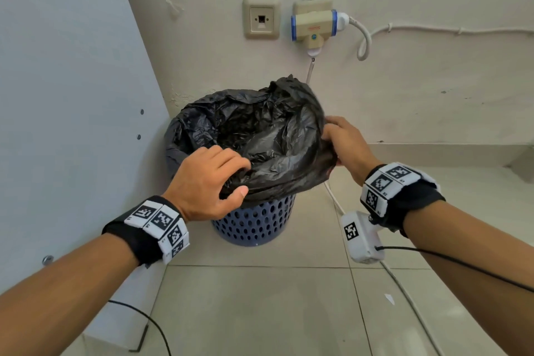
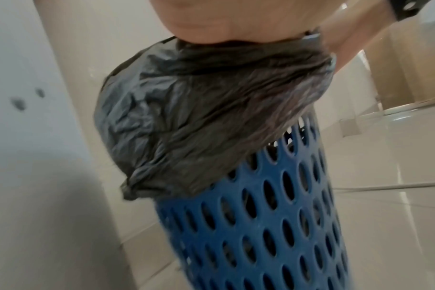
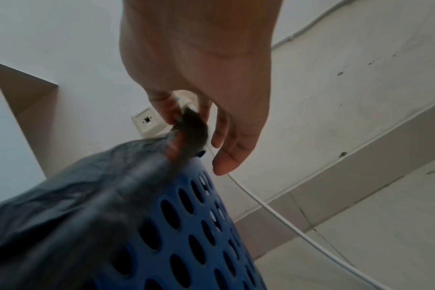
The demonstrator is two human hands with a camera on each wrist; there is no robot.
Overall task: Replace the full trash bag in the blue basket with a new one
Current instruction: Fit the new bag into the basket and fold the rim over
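The black trash bag (image 1: pixel 260 139) sits in the blue basket (image 1: pixel 254 225) at the centre of your head view, its mouth open and its rim folded over the basket's top. Your left hand (image 1: pixel 208 182) grips the bag's rim at 7 o'clock, fingers curled over the plastic. Your right hand (image 1: pixel 344 143) pinches a raised fold of the rim at 3 o'clock. The basket stands on the tiled floor (image 1: pixel 260 298) against the wall. At 12 o'clock a wall socket (image 1: pixel 261 19) and a plug adapter (image 1: pixel 313 26) sit above; a white cable (image 1: pixel 332 191) runs down past the basket at 4 o'clock.
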